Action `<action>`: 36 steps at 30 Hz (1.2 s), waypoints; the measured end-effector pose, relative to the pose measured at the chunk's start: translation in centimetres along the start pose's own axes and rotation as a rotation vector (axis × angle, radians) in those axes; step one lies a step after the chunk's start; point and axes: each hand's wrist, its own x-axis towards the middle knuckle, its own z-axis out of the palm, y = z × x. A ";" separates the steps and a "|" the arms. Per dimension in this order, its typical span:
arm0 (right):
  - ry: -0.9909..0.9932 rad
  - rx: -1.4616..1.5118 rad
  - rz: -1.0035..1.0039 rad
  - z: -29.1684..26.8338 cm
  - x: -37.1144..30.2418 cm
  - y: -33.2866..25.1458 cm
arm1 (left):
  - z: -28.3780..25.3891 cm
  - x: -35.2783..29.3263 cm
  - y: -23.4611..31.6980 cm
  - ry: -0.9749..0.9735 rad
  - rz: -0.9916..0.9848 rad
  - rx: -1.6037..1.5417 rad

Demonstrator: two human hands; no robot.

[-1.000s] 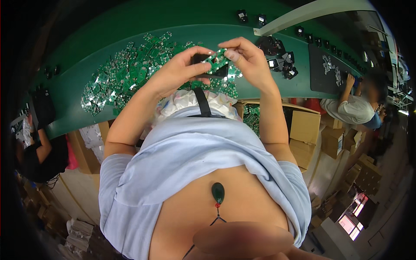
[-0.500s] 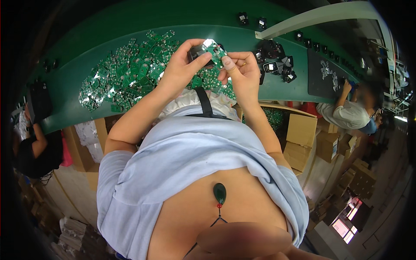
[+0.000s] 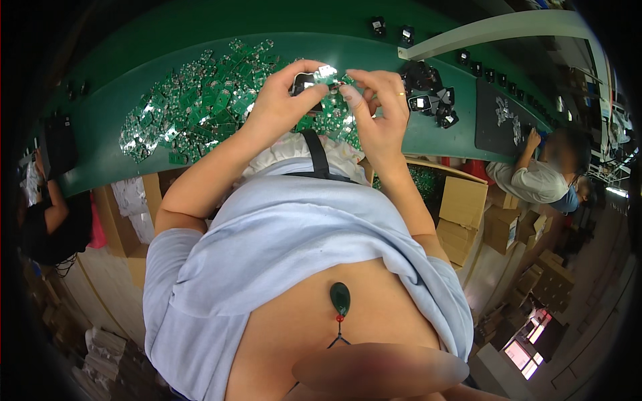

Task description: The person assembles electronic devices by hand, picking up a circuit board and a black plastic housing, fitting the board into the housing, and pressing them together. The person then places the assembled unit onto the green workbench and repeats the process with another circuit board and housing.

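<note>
My left hand (image 3: 289, 95) is closed on a black plastic housing (image 3: 302, 83), its thumb pressing near a green circuit board (image 3: 328, 79) with a bright silver patch. The board lies against the housing; whether it is seated inside I cannot tell. My right hand (image 3: 378, 107) is at the board's right edge, thumb and forefinger apart and the other fingers loosely curled. Its thumb tip seems to touch or nearly touch the board. A large heap of green circuit boards (image 3: 200, 100) covers the green table to the left and under my hands.
Several black housings (image 3: 428, 93) are clustered right of my hands, with more in a row (image 3: 488, 72) farther back. A pale metal bar (image 3: 495, 30) crosses above. A co-worker (image 3: 535, 177) sits at right beside a black mat (image 3: 491, 123); cardboard boxes (image 3: 461, 207) stand below the table edge.
The circuit board has tilted down toward the housing in my left hand. My right hand's thumb and forefinger have spread and drawn slightly right of the board.
</note>
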 end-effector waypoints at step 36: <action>-0.122 0.121 -0.226 -0.7 1.1 -0.6 | -1.1 -0.6 2.4 -0.105 0.122 0.022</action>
